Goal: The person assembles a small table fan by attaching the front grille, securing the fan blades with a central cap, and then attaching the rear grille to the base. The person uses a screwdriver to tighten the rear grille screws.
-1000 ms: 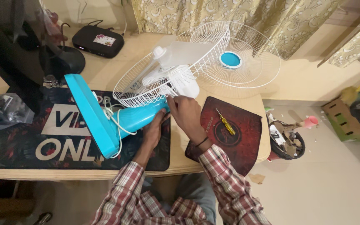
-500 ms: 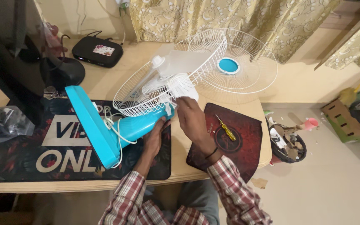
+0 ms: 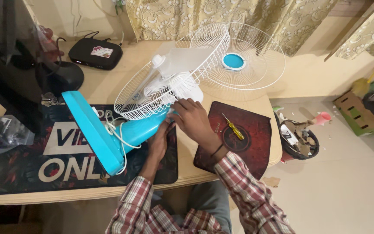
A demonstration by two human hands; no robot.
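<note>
A table fan lies tilted on the desk, its turquoise base (image 3: 92, 131) to the left and its white rear wire guard (image 3: 141, 97) with the translucent blades above. My left hand (image 3: 157, 139) grips the turquoise neck (image 3: 140, 130) from below. My right hand (image 3: 192, 119) rests on the white motor housing (image 3: 190, 92) just behind the guard, fingers curled on it. The detached front guard (image 3: 243, 58) with a turquoise centre disc lies flat on the desk behind. A white cord is wound around the neck.
A yellow-handled screwdriver (image 3: 233, 127) lies on a dark red mat (image 3: 239, 138). A large printed desk mat (image 3: 44, 151), a monitor stand (image 3: 63, 73), a black box (image 3: 95, 53) and a plastic bag (image 3: 1, 132) sit left. A full bin (image 3: 299, 143) stands on the floor.
My right hand has slid down and closer onto the motor housing. The fan has shifted slightly left in the view. My left hand keeps its grip on the neck.
</note>
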